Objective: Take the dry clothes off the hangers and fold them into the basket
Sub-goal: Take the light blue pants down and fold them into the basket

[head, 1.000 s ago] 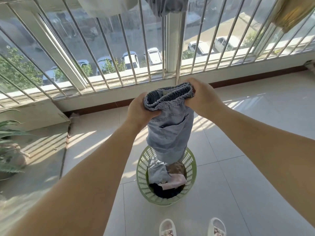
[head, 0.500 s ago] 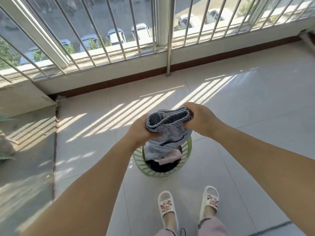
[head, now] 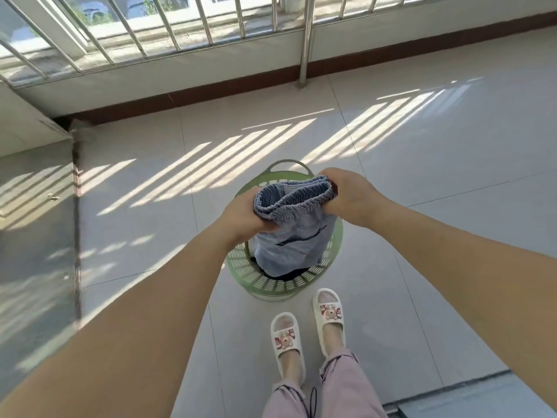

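Observation:
Folded light-blue denim trousers (head: 297, 236) with an elastic waistband hang down into a round green laundry basket (head: 271, 283) on the tiled floor. My left hand (head: 245, 215) grips the left end of the waistband. At the right end, my right hand (head: 346, 196) grips it too. The lower part of the trousers rests inside the basket on dark clothes that are mostly hidden.
My feet in white slippers (head: 306, 328) stand just behind the basket. A window wall with metal bars (head: 205, 22) and a pole (head: 306, 52) runs along the far side. A raised grey ledge (head: 33, 221) lies at the left.
Both hands have lowered the trousers further into the basket. The view has tilted down, so the hanging clothes and most of the window are out of sight.

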`<state>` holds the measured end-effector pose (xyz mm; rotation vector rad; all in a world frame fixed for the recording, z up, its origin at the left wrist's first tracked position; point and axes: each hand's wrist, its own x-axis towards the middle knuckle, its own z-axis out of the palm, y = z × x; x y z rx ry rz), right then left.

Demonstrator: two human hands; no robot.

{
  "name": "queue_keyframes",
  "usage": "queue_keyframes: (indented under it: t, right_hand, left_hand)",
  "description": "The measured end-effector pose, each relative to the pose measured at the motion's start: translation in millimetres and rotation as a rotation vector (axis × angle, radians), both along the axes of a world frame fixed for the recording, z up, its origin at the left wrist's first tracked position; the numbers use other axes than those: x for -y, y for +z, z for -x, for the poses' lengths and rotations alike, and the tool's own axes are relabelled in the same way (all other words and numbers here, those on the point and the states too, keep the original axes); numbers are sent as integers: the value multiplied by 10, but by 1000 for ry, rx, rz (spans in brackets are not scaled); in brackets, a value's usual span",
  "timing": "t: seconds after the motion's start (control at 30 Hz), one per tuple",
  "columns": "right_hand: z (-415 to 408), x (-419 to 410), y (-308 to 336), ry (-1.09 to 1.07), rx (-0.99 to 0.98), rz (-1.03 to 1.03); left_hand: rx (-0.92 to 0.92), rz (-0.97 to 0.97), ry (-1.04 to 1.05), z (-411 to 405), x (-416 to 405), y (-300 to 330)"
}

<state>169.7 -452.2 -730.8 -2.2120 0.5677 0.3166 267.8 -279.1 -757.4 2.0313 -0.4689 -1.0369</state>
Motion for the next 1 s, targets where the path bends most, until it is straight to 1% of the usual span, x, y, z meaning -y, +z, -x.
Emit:
queue_keyframes:
  t: [0.2,0.4,0.5,0.6,0.9,1.0]
  right_hand:
    - [-545,321,-579,-10,52,76]
    - [-907,540,-1083,-52,126,127]
    - [-949,599,-1382,-50,134,114]
    - [-918,617,-1738,-47,128,99]
    - [-773,579,-2942,-10,77,85]
    - [-714,552,-3232,16,54,97]
  left_hand:
    - [169,-83,55,-464,357,-498]
    - [296,-82,103,-807,652,-962]
    - [301,-76,109,-867,719,-1266]
    - [329,-113,79,-851,736,-1622]
    - [325,-125,57,-697,658,-2749]
    - [324,-139,40,-651,613,-3052]
